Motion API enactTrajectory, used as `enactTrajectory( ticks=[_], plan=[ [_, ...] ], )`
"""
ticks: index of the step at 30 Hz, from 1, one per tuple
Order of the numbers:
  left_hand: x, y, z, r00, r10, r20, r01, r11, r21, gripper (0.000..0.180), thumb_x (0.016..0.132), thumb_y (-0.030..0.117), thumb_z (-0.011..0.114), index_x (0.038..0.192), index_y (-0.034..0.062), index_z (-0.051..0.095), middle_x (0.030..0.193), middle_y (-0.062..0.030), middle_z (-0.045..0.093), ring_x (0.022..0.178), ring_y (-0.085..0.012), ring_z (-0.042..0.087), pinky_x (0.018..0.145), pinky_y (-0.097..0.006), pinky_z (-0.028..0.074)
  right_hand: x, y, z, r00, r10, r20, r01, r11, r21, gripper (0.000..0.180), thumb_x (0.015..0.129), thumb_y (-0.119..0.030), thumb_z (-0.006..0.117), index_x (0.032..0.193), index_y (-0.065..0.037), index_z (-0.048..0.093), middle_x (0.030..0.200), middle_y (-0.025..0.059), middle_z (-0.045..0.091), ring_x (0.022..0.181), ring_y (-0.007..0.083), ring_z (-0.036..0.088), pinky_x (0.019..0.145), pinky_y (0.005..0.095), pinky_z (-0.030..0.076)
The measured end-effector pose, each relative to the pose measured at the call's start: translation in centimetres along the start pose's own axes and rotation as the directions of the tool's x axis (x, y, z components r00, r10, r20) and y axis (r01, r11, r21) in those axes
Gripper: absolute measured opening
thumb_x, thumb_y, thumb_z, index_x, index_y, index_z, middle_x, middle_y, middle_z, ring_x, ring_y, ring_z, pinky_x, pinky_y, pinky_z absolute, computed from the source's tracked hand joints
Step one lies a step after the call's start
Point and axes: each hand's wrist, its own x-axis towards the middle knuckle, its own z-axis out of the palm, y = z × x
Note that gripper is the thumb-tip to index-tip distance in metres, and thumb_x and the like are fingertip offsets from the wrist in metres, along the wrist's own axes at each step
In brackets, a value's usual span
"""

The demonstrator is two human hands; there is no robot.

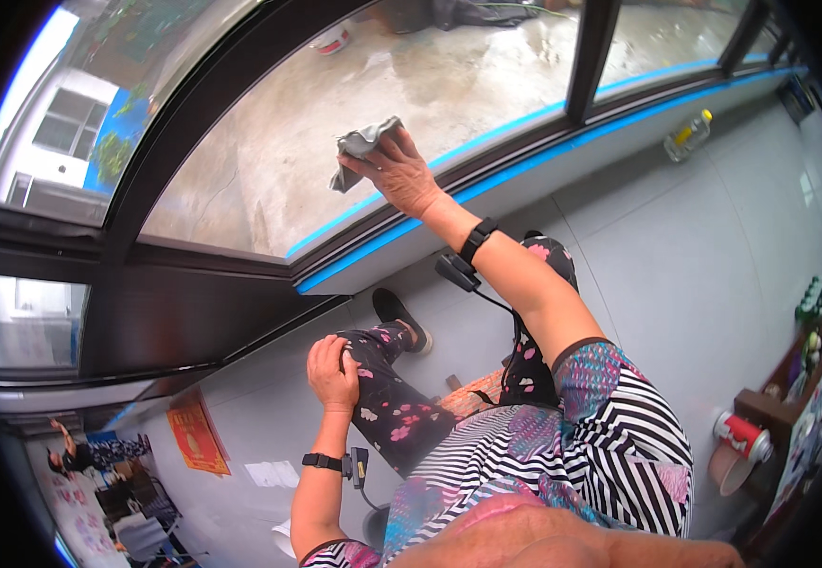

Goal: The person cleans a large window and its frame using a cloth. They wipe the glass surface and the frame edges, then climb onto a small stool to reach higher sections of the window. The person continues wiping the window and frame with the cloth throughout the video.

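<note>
the right hand (399, 173) grips a grey cloth (362, 147) pressed against the window pane (354, 114), while the left hand (332, 371) rests, fingers curled and holding nothing, on the knee (368, 346).

Cloth (362, 144) on window pane (269, 151)

Two hands are seen: the right hand (401, 175) and the left hand (332, 372). One grey cloth (362, 147) is counted against the window glass (269, 161). Two black wristbands are worn, one on each wrist (476, 239). One black shoe (401, 318) is fully shown. One clear bottle (688, 135) is seen on the floor (695, 246), and one red can (740, 435) is counted near the wooden furniture.
</note>
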Motion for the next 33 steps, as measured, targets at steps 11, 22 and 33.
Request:
enactTrajectory(
  ticks=[11, 22, 33],
  plan=[
    [-0.9, -0.9, -0.2, 1.000, -0.022, -0.015, 0.022, 0.999, 0.029, 0.022, 0.084, 0.011, 0.057, 0.102, 0.0068, 0.068, 0.114, -0.0101, 0.066, 0.115, -0.0328, 0.057, 0.101, -0.043, 0.043, -2.7, 16.2, -7.2, 0.879, 0.406, -0.251, -0.409, 0.912, 0.043, 0.086, 0.083, -0.018, 0.069, 0.155, -0.025, 0.024, 0.157, 0.0221, 0.024, 0.139, 0.0482, 0.028, 0.115, 0.0539, 0.026],
    [-1.4, -1.1, -0.4, 0.999, -0.045, 0.000, 0.045, 0.998, 0.039, 0.023, 0.087, 0.012, 0.054, 0.104, 0.0056, 0.067, 0.117, -0.0112, 0.065, 0.117, -0.0336, 0.055, 0.102, -0.043, 0.043, -7.7, 24.9, -2.5, 0.320, 0.911, -0.259, -0.601, 0.407, 0.688, 0.071, 0.089, -0.020, 0.054, 0.151, -0.002, 0.025, 0.156, 0.0260, 0.023, 0.147, 0.0412, 0.017, 0.121, 0.0438, 0.015],
    [-1.3, -1.0, -0.1, 1.000, -0.026, 0.003, 0.026, 1.000, 0.014, 0.022, 0.087, 0.012, 0.054, 0.105, 0.0063, 0.067, 0.116, -0.0115, 0.065, 0.116, -0.0333, 0.056, 0.101, -0.042, 0.043, -4.5, 3.6, 3.8, 0.552, 0.832, -0.053, -0.693, 0.493, 0.525, 0.085, 0.099, -0.023, 0.052, 0.157, -0.006, -0.008, 0.160, 0.0298, -0.009, 0.150, 0.0448, -0.005, 0.121, 0.0495, 0.006]
  ],
)
